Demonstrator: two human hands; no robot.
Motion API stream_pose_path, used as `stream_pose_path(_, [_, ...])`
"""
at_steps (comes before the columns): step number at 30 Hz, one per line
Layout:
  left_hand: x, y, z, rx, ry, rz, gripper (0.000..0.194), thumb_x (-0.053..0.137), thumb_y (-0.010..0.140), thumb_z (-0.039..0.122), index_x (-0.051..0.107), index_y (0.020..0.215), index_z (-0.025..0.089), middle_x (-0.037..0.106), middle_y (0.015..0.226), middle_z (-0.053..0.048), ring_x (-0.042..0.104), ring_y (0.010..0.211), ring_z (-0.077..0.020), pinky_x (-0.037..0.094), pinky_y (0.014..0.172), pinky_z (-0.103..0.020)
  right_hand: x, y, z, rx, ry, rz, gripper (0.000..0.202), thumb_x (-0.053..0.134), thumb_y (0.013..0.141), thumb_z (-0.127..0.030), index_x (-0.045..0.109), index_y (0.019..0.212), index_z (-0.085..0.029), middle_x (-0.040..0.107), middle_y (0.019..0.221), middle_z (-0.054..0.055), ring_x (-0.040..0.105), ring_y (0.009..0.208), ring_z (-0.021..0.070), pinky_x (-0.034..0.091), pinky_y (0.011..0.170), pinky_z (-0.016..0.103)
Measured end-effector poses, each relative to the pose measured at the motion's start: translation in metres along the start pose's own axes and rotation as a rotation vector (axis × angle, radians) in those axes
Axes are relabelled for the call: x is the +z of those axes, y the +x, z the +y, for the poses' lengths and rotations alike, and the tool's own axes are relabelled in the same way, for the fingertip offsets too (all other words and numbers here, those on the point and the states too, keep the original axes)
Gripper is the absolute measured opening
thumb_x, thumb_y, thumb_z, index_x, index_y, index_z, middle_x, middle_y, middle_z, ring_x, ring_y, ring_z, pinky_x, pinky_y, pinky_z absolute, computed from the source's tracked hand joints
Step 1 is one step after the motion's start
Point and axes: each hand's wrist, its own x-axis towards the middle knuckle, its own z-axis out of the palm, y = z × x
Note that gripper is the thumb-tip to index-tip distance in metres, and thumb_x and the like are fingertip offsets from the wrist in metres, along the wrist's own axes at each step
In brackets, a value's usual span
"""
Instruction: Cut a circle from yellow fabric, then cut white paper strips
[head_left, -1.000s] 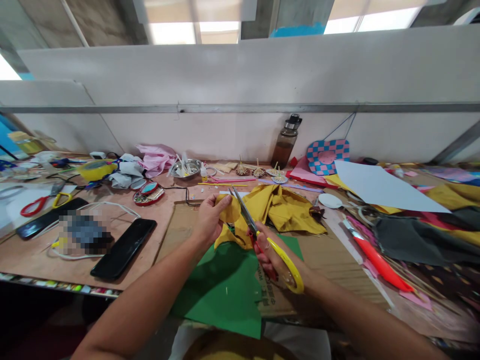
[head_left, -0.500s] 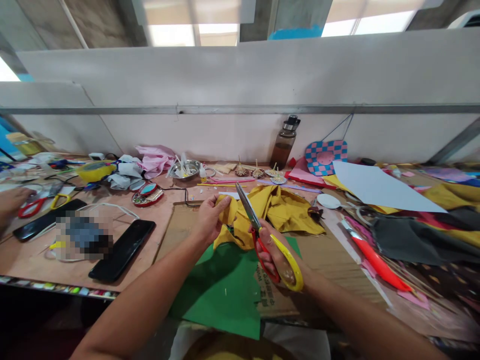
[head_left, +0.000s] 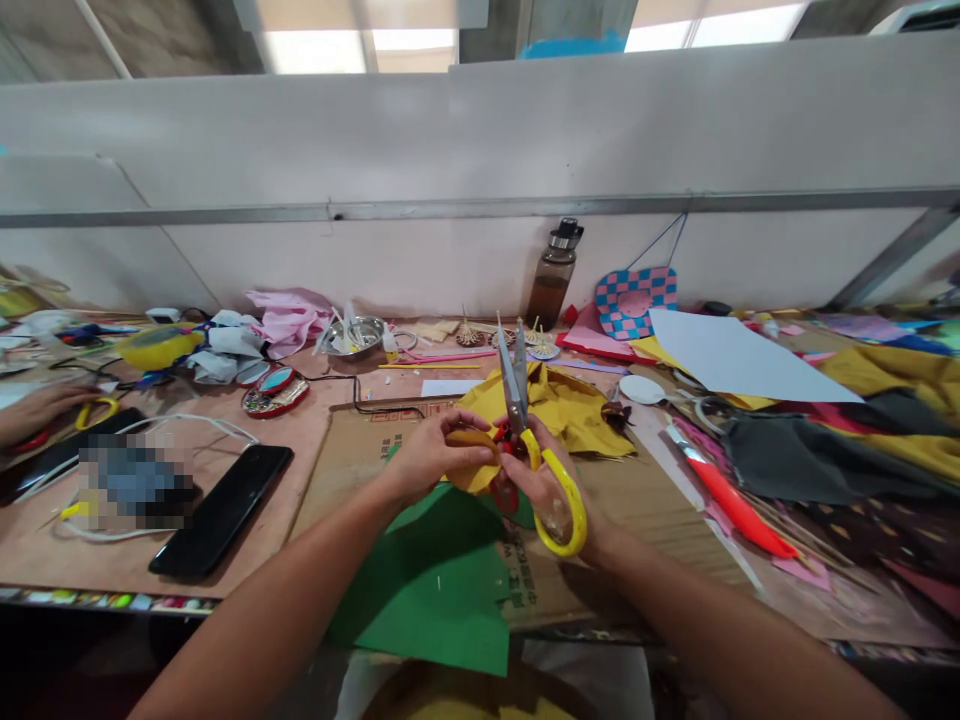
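My left hand [head_left: 431, 458] pinches a small folded piece of yellow fabric [head_left: 474, 478] above the cardboard. Close beside it, my right hand [head_left: 544, 480] is wrapped round scissors [head_left: 514, 385] with yellow and red handles; the blades point up and away, slightly parted. Fingertips of the right hand meet the edge of the yellow piece. Behind both hands lies a larger crumpled yellow cloth [head_left: 581, 410]. A green sheet [head_left: 435, 590] is spread under the hands on the brown cardboard [head_left: 330, 470].
Left of the cardboard are a black phone [head_left: 221, 510], a white cable and a red mirror case [head_left: 275, 390]. Another person's hand [head_left: 45, 410] rests at far left. A bottle [head_left: 551, 280] stands behind; a red knife [head_left: 735, 500] and dark cloth [head_left: 817, 465] lie right.
My hands have come together at the yellow piece, away from the larger cloth. The scissor blades have parted and tipped more upright. The view has shifted slightly right.
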Motion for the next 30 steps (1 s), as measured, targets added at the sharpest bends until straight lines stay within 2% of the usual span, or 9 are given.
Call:
stream_pose_path(3, [-0.005, 0.005, -0.001, -0.013, -0.046, 0.003, 0.047, 0.097, 0.050, 0.027, 0.070, 0.087, 0.015, 0.074, 0.078, -0.003, 0.067, 0.064, -0.0137, 0.053, 0.061, -0.024, 0.000, 0.002, 0.000, 0.045, 0.080, 0.024, 0.038, 0.070, 0.079, -0.039, 0.051, 0.109, -0.024, 0.055, 0.070, -0.007, 0.051, 0.052, 0.0102, 0.044, 0.044, 0.021])
stream_pose_path(7, [-0.008, 0.008, -0.001, 0.025, -0.071, 0.029, 0.044, 0.097, 0.049, 0.027, 0.071, 0.082, 0.015, 0.073, 0.077, -0.003, 0.067, 0.063, -0.0148, 0.054, 0.060, -0.025, 0.000, 0.002, -0.001, 0.071, 0.106, 0.040, 0.043, 0.075, 0.076, -0.041, 0.051, 0.108, -0.024, 0.055, 0.070, -0.007, 0.053, 0.053, 0.0104, 0.043, 0.043, 0.020])
stream_pose_path(12, [-0.001, 0.001, 0.006, 0.133, 0.100, 0.039, 0.050, 0.092, 0.056, 0.017, 0.071, 0.101, 0.018, 0.075, 0.084, -0.004, 0.070, 0.072, -0.0161, 0.054, 0.064, -0.023, -0.003, 0.001, 0.001, 0.031, 0.044, 0.021, 0.040, 0.074, 0.081, -0.040, 0.053, 0.113, -0.026, 0.057, 0.080, -0.004, 0.052, 0.055, 0.0096, 0.047, 0.050, 0.023])
stream_pose_path(15, [0.003, -0.002, 0.006, 0.141, 0.169, -0.021, 0.051, 0.091, 0.057, 0.016, 0.071, 0.104, 0.017, 0.075, 0.083, -0.004, 0.069, 0.072, -0.0156, 0.054, 0.063, -0.022, -0.004, 0.002, 0.003, 0.012, -0.016, 0.001, 0.039, 0.074, 0.079, -0.034, 0.057, 0.113, -0.026, 0.058, 0.086, -0.002, 0.055, 0.064, 0.0118, 0.050, 0.055, 0.025])
stream_pose_path(18, [0.002, -0.002, 0.004, 0.108, 0.160, -0.042, 0.050, 0.092, 0.055, 0.016, 0.073, 0.101, 0.016, 0.077, 0.087, -0.005, 0.070, 0.075, -0.0158, 0.055, 0.067, -0.023, -0.003, 0.004, 0.003, -0.005, -0.060, 0.061, 0.033, 0.073, 0.074, -0.028, 0.059, 0.104, -0.024, 0.060, 0.085, -0.001, 0.060, 0.072, 0.0147, 0.053, 0.062, 0.026])
stream_pose_path(21, [-0.001, 0.001, 0.001, -0.024, 0.067, -0.042, 0.047, 0.096, 0.051, 0.021, 0.076, 0.093, 0.016, 0.077, 0.083, -0.006, 0.071, 0.070, -0.0163, 0.056, 0.065, -0.024, -0.001, 0.004, -0.001, -0.001, -0.048, 0.134, 0.034, 0.072, 0.072, -0.029, 0.058, 0.102, -0.024, 0.060, 0.083, -0.002, 0.058, 0.065, 0.0131, 0.051, 0.057, 0.026])
stream_pose_path(25, [-0.002, 0.003, 0.000, -0.158, -0.182, -0.043, 0.045, 0.099, 0.048, 0.030, 0.077, 0.084, 0.013, 0.079, 0.084, -0.009, 0.072, 0.068, -0.0172, 0.058, 0.069, -0.027, 0.002, 0.003, -0.007, 0.042, 0.014, 0.137, 0.040, 0.073, 0.071, -0.038, 0.054, 0.104, -0.024, 0.055, 0.075, -0.005, 0.049, 0.051, 0.0094, 0.045, 0.047, 0.024])
stream_pose_path(28, [-0.002, 0.003, 0.001, -0.137, -0.281, -0.036, 0.046, 0.099, 0.047, 0.026, 0.078, 0.085, 0.012, 0.079, 0.084, -0.010, 0.073, 0.070, -0.0182, 0.059, 0.070, -0.027, 0.001, 0.001, -0.009, 0.045, 0.037, 0.105, 0.041, 0.075, 0.071, -0.040, 0.055, 0.103, -0.023, 0.057, 0.078, -0.004, 0.054, 0.057, 0.0111, 0.048, 0.052, 0.025])
stream_pose_path(30, [-0.002, 0.002, 0.003, -0.086, -0.335, -0.023, 0.042, 0.098, 0.050, 0.024, 0.077, 0.084, 0.013, 0.079, 0.083, -0.009, 0.073, 0.069, -0.0185, 0.059, 0.070, -0.026, -0.002, 0.000, -0.009, 0.047, 0.031, 0.049, 0.040, 0.073, 0.076, -0.042, 0.055, 0.107, -0.024, 0.057, 0.078, -0.004, 0.054, 0.060, 0.0121, 0.048, 0.054, 0.025])
